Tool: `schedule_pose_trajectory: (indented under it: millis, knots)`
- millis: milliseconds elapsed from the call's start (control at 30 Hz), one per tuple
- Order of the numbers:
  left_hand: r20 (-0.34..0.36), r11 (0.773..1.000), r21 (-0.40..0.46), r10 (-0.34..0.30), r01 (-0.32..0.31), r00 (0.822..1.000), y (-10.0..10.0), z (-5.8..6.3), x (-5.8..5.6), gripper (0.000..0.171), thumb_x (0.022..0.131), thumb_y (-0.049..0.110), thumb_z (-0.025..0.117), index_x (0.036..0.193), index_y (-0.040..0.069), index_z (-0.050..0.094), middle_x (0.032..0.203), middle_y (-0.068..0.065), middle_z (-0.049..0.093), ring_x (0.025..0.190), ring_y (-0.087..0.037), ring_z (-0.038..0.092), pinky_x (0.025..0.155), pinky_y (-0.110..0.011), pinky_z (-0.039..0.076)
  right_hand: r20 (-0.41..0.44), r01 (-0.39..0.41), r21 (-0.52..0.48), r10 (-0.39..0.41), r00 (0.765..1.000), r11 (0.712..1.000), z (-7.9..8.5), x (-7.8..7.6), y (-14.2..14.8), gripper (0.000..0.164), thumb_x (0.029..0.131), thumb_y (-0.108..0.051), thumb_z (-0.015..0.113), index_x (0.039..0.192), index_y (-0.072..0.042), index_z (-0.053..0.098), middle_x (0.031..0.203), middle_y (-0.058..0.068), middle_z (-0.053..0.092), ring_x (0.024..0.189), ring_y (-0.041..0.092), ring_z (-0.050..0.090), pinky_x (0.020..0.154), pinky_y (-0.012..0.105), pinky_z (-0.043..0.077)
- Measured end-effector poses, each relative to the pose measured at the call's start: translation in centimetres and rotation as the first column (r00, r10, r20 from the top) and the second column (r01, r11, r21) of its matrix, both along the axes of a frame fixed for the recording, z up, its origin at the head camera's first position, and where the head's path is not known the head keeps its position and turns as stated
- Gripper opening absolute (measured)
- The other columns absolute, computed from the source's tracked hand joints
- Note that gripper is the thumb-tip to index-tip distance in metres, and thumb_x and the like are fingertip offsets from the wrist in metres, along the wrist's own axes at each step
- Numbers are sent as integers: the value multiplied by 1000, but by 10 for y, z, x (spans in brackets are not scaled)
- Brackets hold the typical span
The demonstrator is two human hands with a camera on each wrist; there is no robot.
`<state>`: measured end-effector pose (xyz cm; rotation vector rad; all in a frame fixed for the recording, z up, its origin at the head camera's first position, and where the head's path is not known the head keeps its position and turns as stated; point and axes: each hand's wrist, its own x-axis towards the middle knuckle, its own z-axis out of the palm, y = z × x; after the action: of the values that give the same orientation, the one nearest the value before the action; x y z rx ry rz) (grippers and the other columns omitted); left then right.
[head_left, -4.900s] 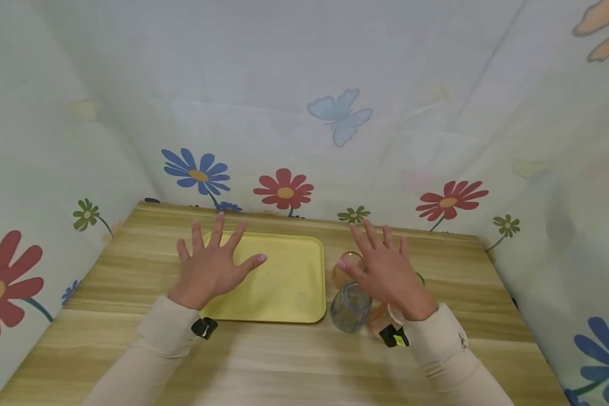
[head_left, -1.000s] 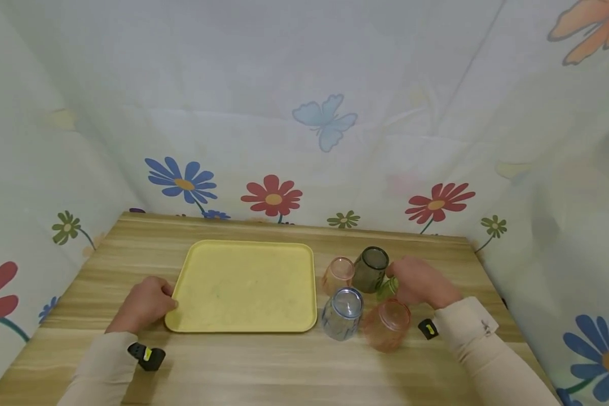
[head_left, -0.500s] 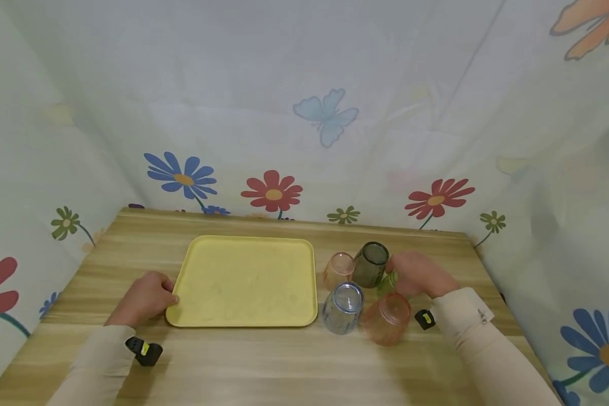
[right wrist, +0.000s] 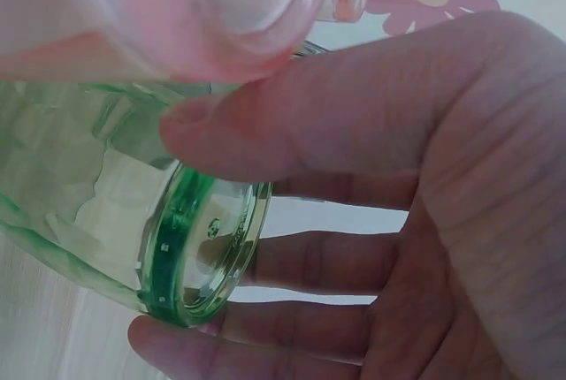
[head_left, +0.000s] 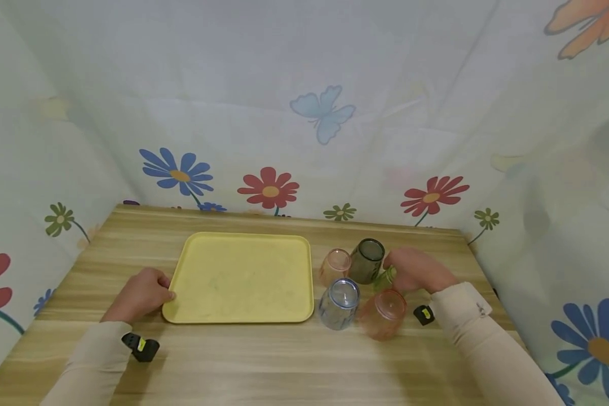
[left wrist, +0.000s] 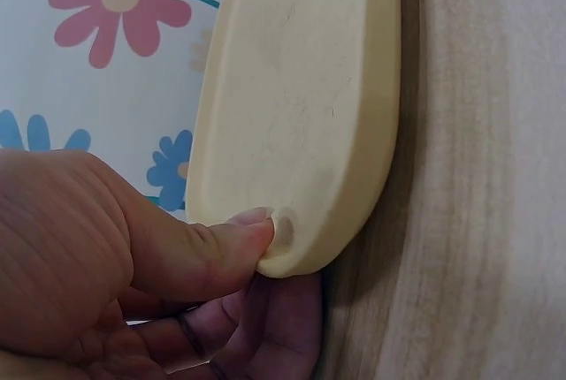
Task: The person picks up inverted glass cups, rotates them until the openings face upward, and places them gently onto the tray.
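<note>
In the head view my left hand [head_left: 141, 294] is at the near left corner of a yellow tray [head_left: 241, 279]. The left wrist view has its thumb on top of the tray's rim and the fingers below, pinching it. My right hand [head_left: 420, 269] holds a green glass [right wrist: 172, 239], thumb on one side and fingers on the other, around its thick base. Most of this glass is hidden in the head view. Close by stand a dark grey glass [head_left: 367, 262], a small pink glass [head_left: 335, 268], a blue-rimmed clear glass [head_left: 339, 304] and a larger reddish-pink glass [head_left: 383, 316].
The glasses crowd together just right of the tray on a wooden table [head_left: 264, 361]. Flower-printed cloth [head_left: 233, 124] hangs behind the table and at both sides.
Since the earliest frame both spread hands have come down, the left to the tray's edge, the right to the green glass. Over the last second both grips look the same; the view shifts slightly.
</note>
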<state>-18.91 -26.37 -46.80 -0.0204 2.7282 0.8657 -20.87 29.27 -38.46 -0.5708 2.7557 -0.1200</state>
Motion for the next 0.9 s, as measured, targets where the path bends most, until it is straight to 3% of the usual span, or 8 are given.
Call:
schedule_pose_trajectory:
  millis: [600, 900]
  knots:
    - [-5, 1000, 8, -13, 13, 1000, -1, -1, 0, 17, 89, 8, 69, 94, -8, 68, 83, -13, 65, 73, -23, 56, 61, -31, 44, -18, -55, 34, 56, 998, 998, 21, 2, 5, 42, 71, 0, 77, 113, -1, 79, 120, 15, 77, 114, 36, 72, 95, 51, 60]
    - [-6, 1000, 8, -14, 14, 1000, -1, -1, -1, 18, 89, 9, 70, 93, -8, 68, 82, -12, 64, 72, -23, 56, 61, -31, 44, -8, -45, 58, 46, 999, 997, 35, 4, 3, 41, 75, -5, 81, 115, 0, 78, 121, 16, 77, 114, 37, 71, 95, 52, 61]
